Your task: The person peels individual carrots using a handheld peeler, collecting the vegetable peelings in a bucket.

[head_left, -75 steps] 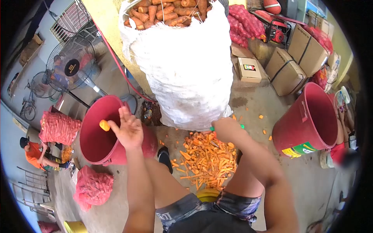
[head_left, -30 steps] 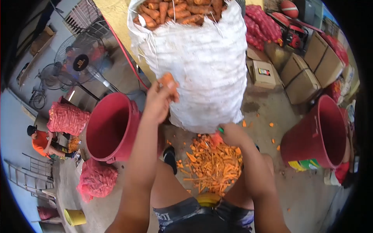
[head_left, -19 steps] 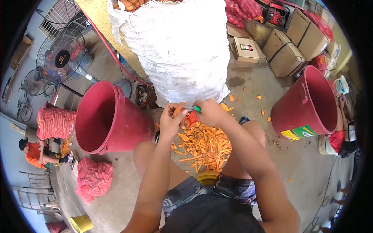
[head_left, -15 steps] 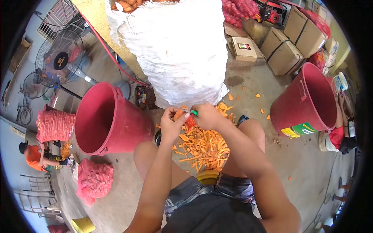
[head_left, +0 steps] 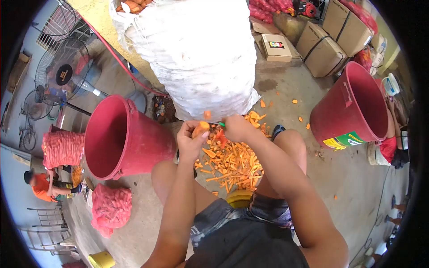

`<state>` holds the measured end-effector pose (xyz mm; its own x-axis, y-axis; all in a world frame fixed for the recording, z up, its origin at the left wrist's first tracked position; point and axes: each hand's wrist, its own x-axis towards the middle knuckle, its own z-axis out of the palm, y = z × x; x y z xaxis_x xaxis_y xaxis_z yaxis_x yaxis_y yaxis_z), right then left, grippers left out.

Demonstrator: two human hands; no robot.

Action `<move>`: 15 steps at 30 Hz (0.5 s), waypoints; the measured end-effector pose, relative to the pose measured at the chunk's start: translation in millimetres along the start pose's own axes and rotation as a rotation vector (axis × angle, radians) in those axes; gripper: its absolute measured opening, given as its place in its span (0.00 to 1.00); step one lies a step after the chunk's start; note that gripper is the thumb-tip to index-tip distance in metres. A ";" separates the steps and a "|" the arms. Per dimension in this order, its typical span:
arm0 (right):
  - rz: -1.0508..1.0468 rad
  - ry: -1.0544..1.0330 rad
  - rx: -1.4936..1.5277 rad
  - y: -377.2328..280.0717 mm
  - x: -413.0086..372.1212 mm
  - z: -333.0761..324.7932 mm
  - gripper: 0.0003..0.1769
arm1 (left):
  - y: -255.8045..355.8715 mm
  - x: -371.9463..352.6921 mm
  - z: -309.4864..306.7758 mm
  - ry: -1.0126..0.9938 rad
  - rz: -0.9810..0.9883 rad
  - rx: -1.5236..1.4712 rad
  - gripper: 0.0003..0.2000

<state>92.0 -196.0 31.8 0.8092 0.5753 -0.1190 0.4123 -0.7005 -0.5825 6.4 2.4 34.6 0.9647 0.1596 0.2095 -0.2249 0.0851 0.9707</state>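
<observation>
My left hand is closed round a carrot, its bright orange cut end turned up. Just beyond that hand, an orange piece shows against the white sack. My right hand grips a knife; a bit of its green handle shows, while the blade is hard to make out. Below both hands, between my knees, a heap of orange cuttings spreads over the floor, with a bit of red netting among them.
A big white sack stands ahead. Red bins stand left and right. At left are a fan, pink mesh sacks and a seated person. Cardboard boxes sit at back right. A yellow container stands between my legs.
My hands have moved apart. The carrot in my left hand now shows its cut end, the knife has come away from it, and an orange piece appears above.
</observation>
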 end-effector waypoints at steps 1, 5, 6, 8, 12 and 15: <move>-0.001 0.009 -0.003 10.6 5.9 3.9 0.15 | -0.4 3.5 -2.9 -0.047 0.022 -0.137 0.21; 0.003 -0.166 -0.010 26.5 9.3 7.2 0.17 | -0.3 6.0 -8.2 -0.090 0.058 -0.077 0.23; -0.016 -0.195 0.031 26.7 6.0 2.7 0.16 | 8.5 6.1 -4.9 -0.048 -0.054 -0.154 0.24; -0.048 -0.191 0.155 25.4 -1.1 -20.1 0.16 | 15.5 6.7 -7.0 -0.002 -0.172 -0.226 0.26; -0.061 -0.018 0.581 23.2 -8.3 -58.4 0.20 | 27.4 3.3 -17.1 -0.160 -0.322 -0.131 0.39; -0.075 0.017 0.754 17.2 -10.3 -61.7 0.24 | 28.5 1.8 -16.4 -0.248 -0.318 -0.104 0.42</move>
<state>116.6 -240.0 72.6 0.7990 0.5993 -0.0491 0.0731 -0.1779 -0.9813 -0.6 21.2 60.8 0.9893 -0.1309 -0.0648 0.0895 0.1925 0.9772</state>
